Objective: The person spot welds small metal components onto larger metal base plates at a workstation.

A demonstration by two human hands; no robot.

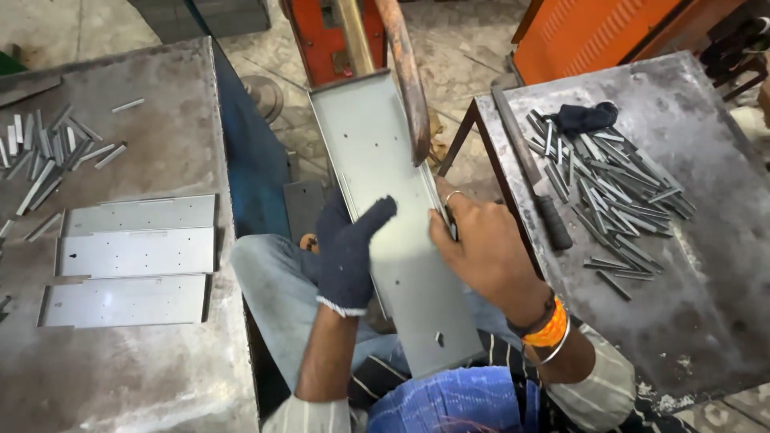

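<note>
Head view: grey metal tables flank a cracked stone floor

Glove: dark navy knit, white cuff edge. Sheet-metal panel: pale grey, matte (small dark holes dotted across). Wristband: orange-yellow, beside a dark band. Shirt sleeve: cream with dark stripes. Worktop: mottled dark grey, rust-stained. Machine housing: orange. Metal strips: silver-grey.

My left hand, gloved dark, sits at frame centre, thumb stretched up-right; my bare right hand lies just right of it, fingers curled, wrist banded.
</note>
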